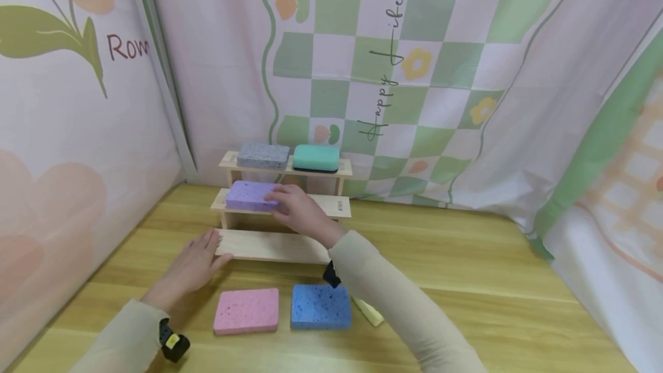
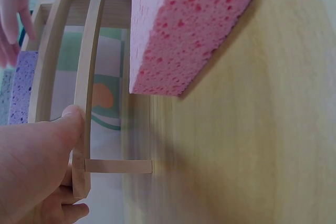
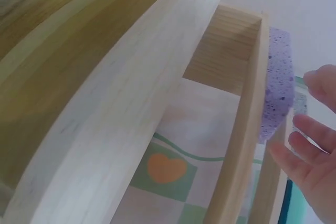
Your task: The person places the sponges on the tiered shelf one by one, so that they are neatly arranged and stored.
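A three-tier wooden shelf (image 1: 274,246) stands on the table. My left hand (image 1: 192,262) grips the left end of its lowest tier; the left wrist view shows the thumb (image 2: 71,121) against the board's edge and the other fingers round its end. On the middle tier, toward the left, lies a purple sponge (image 1: 248,195). My right hand (image 1: 300,212) is at that sponge's right end. Seen from the right wrist, its fingers (image 3: 310,148) are spread and loosely bent, not wrapped round the sponge; whether they touch it I cannot tell.
A grey sponge (image 1: 262,155) and a teal sponge (image 1: 316,157) sit on the top tier. In front of the shelf lie a pink sponge (image 1: 246,311), a blue sponge (image 1: 320,307) and a yellow piece (image 1: 369,311) partly behind my right sleeve. Patterned cloth (image 1: 393,73) hangs behind.
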`<state>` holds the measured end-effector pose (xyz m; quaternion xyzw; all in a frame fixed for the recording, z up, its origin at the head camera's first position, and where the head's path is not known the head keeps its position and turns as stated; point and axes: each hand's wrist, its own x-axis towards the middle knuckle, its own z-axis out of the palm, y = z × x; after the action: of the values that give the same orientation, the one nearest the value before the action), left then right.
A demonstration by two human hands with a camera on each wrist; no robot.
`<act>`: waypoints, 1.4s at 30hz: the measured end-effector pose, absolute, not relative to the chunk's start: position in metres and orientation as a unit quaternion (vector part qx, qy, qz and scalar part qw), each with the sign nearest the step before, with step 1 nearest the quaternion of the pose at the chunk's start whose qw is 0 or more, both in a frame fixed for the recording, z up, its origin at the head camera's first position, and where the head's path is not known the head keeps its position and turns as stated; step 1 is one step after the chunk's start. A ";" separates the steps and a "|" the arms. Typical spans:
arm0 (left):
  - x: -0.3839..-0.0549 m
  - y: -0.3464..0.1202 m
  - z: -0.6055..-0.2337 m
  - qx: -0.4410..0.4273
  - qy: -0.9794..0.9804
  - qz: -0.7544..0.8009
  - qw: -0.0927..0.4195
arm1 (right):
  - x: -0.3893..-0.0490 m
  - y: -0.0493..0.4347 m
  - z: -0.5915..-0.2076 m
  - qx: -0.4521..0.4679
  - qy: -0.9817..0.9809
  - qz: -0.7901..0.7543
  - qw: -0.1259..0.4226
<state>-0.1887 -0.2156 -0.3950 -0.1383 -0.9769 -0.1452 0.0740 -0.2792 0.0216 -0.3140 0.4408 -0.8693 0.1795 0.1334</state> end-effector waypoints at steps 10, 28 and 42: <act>-0.189 -0.217 -0.397 -0.140 -0.977 -0.141 0.076 | -0.265 0.049 -0.307 0.456 -0.847 0.244 0.123; -0.189 -0.216 -0.395 -0.137 -0.978 -0.145 0.067 | -0.246 0.112 -0.305 0.450 -0.835 0.289 0.126; -0.189 -0.216 -0.396 -0.140 -0.977 -0.143 0.078 | -0.233 0.158 -0.314 0.435 -0.847 0.291 0.090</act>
<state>-0.1893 -0.2158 -0.3960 -0.1404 -0.9766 -0.1428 0.0780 -0.2334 0.1578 -0.3139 0.4350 -0.8473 0.2910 0.0901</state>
